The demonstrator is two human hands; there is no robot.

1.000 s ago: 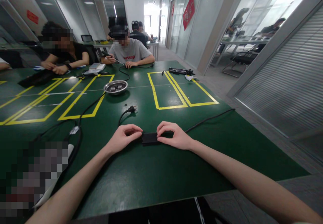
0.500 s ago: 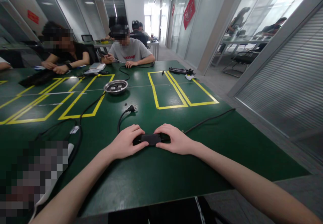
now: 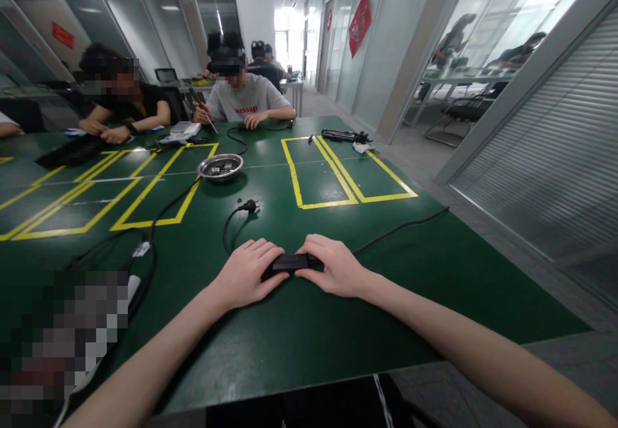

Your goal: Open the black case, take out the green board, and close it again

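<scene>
A black power adapter (image 3: pixel 291 262) is held low over the green table, its long side facing me. My left hand (image 3: pixel 250 273) is closed on its left end, thumb in front and fingers behind. At the other end, my right hand (image 3: pixel 334 266) grips it in the same way, where the cable comes out. A black power cord with a plug (image 3: pixel 249 206) curves out from behind my left hand and lies on the table. From behind my right hand, a thin black cable (image 3: pixel 400 227) runs off toward the right table edge.
A metal bowl (image 3: pixel 221 168) with small metal parts stands beyond the plug. Yellow tape (image 3: pixel 328 205) marks rectangles on the table (image 3: pixel 386 306). A folded black tripod (image 3: pixel 345 136) lies at the far edge. Cords (image 3: pixel 153 241) lie at left. Two people sit across.
My left hand has shifted slightly right along the adapter, which has tipped a little so its front side shows more. The co-worker across has raised a thin tool.
</scene>
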